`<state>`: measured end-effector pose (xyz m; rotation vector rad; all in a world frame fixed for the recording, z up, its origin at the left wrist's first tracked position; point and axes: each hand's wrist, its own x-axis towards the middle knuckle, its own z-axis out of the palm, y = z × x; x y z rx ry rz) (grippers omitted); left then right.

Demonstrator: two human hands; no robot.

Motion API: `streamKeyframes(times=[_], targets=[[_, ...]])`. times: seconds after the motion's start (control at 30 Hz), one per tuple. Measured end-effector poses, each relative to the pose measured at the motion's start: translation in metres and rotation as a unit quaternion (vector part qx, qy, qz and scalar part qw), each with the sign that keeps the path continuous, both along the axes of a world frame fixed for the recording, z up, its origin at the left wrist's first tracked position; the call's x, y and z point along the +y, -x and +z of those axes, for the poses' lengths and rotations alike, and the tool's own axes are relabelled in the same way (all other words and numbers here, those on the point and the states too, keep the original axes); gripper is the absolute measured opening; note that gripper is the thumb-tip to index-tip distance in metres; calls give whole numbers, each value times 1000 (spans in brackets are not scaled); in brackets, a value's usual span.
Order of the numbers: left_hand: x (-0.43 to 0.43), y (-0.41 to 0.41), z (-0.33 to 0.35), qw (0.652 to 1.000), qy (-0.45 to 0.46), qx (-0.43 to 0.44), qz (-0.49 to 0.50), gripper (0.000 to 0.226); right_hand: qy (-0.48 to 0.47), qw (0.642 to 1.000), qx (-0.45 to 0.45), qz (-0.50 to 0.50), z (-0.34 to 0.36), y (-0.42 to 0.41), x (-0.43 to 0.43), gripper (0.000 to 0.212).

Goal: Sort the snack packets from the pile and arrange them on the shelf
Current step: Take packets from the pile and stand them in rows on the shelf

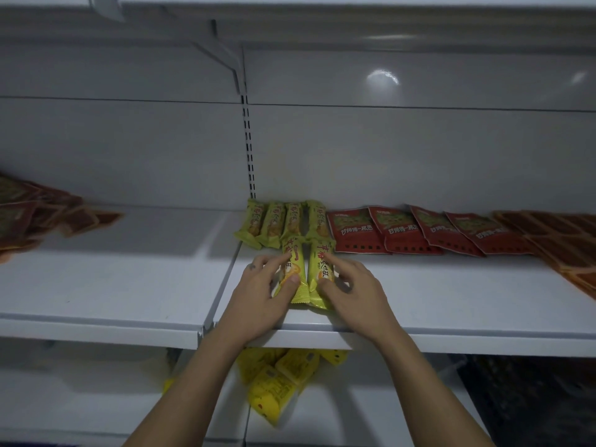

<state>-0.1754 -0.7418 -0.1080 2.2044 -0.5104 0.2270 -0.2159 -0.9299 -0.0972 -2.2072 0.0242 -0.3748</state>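
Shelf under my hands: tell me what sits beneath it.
Beneath the shelf lies a loose pile of yellow packets on the lower shelf. The shelf's front edge and the left forearm cover part of the pile, so how far back it reaches cannot be seen.

Glossy plastic green packets (301, 250) on smooth white painted-metal shelf (451, 301).

A slotted upright (247, 140) divides the white back panel (403, 150).

The left edge cuts off the blurred brown packets (19, 221).
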Motion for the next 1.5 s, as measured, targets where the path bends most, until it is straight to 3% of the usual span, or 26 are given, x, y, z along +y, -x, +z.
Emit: streamKeyframes(times=[0.33, 0.6, 0.83, 1.03, 1.13, 1.33, 1.5], targets=[[13, -16, 5, 998, -26, 8, -60, 56, 22, 997, 57, -35, 16, -2, 2, 48], [15, -20, 7, 994, -57, 6, -94, 53, 139, 988, 51, -38, 16, -4, 18, 53], [21, -26, 23, 991, -82, 28, -100, 55, 140, 988, 59, -30, 19, -6, 13, 50], [17, -63, 42, 991, -112, -20, -76, 48, 121, 991, 51, -33, 38, -30, -2, 43], [9, -84, 58, 983, -166, -52, -52, 52, 162, 985, 50, -35, 48, -59, -13, 37], [-20, -123, 73, 942, -334, -33, -9, 35, 248, 961, 125, -16, 55, -127, -17, 30], [-29, -136, 63, 939, -343, -12, -26, 17, 290, 944, 157, 11, 47, -154, -18, 25]])
